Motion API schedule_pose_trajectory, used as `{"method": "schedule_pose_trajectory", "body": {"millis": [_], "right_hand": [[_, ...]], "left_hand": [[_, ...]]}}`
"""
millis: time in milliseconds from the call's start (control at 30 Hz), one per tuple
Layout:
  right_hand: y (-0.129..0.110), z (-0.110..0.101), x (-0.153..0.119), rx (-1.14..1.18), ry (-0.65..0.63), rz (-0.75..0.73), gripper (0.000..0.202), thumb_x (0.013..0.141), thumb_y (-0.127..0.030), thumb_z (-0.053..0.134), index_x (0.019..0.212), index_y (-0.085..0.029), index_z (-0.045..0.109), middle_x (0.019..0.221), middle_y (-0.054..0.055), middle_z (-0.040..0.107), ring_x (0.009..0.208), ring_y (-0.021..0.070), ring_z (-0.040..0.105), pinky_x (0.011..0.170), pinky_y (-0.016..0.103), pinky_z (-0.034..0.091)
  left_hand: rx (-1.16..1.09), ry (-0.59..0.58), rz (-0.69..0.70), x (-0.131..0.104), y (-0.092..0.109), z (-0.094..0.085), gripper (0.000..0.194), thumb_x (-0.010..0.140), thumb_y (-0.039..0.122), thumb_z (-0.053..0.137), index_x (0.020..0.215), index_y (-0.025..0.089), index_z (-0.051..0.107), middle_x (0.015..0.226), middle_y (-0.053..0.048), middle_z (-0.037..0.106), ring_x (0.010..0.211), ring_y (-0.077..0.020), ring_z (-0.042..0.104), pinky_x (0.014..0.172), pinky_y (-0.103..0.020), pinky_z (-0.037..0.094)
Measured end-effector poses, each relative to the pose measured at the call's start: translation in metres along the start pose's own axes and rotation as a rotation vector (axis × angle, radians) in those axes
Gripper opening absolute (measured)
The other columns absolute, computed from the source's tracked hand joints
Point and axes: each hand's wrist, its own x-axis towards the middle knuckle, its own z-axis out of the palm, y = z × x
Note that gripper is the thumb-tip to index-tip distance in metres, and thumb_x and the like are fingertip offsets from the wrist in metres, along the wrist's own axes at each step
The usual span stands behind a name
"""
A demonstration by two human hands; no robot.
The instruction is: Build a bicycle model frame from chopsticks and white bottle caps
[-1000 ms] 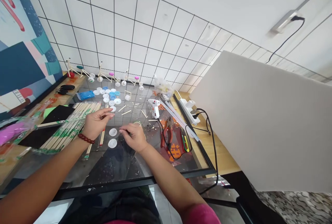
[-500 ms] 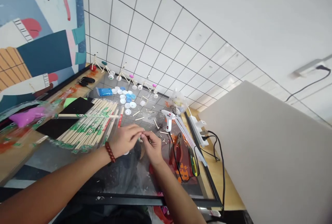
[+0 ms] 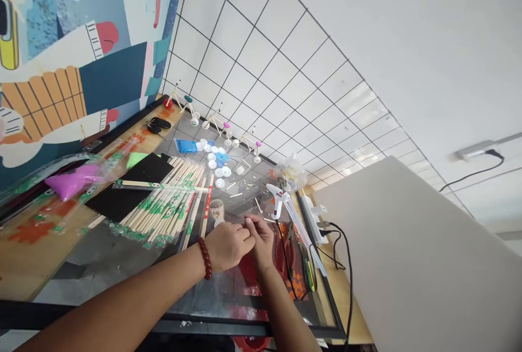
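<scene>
Both my hands meet over the front middle of the glass-topped table. My left hand (image 3: 228,246), with a red bead bracelet (image 3: 205,258) at its wrist, is closed, its fingers pressed together against the right. My right hand (image 3: 261,240) is closed too, thumb against the fingers. Anything pinched between them is hidden. Just behind the left hand stands a small, pale, round object (image 3: 217,209), perhaps a roll or cup. A white glue gun (image 3: 277,199) lies beyond the right hand, and red-handled pliers (image 3: 289,243) lie to its right.
Wrapped chopsticks (image 3: 167,205) and a black sheet (image 3: 130,186) lie left. White discs (image 3: 220,172), a blue packet (image 3: 186,146) and small stick models (image 3: 212,118) stand farther back. Clear glue sticks (image 3: 302,227), a power strip (image 3: 314,218) and a utility knife (image 3: 310,273) line the right.
The view has shifted, so the table's things appear farther right. My left hand has turned, its back now hiding its fingertips. The pale round object has come into sight behind it.
</scene>
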Motion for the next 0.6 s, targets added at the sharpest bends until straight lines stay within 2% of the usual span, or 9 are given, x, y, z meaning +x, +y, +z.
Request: {"method": "schedule_pose_trajectory", "body": {"millis": [267,467,600], "right_hand": [[-0.001,0.002,0.000,0.025,0.019,0.061,0.045,0.077,-0.062,0.085,0.090,-0.019,0.080,0.070,0.001,0.070,0.061,0.0146,0.057,0.060,0.029,0.049],[-0.003,0.004,0.002,-0.006,0.013,-0.001,0.039,0.080,-0.058,0.083,0.089,-0.020,0.081,0.080,0.004,0.075,0.073,0.0178,0.065,0.071,0.032,0.055],[-0.004,0.008,0.003,0.036,0.002,-0.028,0.036,0.081,-0.057,0.082,0.088,-0.021,0.080,0.082,0.004,0.077,0.078,0.0188,0.067,0.075,0.033,0.057]], "left_hand": [[-0.026,-0.008,-0.035,-0.001,-0.004,0.003,0.014,0.097,0.013,0.057,0.094,0.018,0.069,0.076,-0.005,0.070,0.072,-0.0212,0.068,0.063,-0.034,0.051],[-0.041,0.050,-0.054,-0.003,-0.009,0.004,0.021,0.104,0.020,0.055,0.090,0.018,0.070,0.077,-0.005,0.071,0.073,-0.0206,0.070,0.064,-0.033,0.053],[-0.064,0.084,-0.134,-0.003,-0.016,-0.002,0.024,0.100,0.011,0.053,0.107,0.017,0.075,0.089,-0.008,0.076,0.083,-0.0218,0.075,0.072,-0.034,0.059]]}}
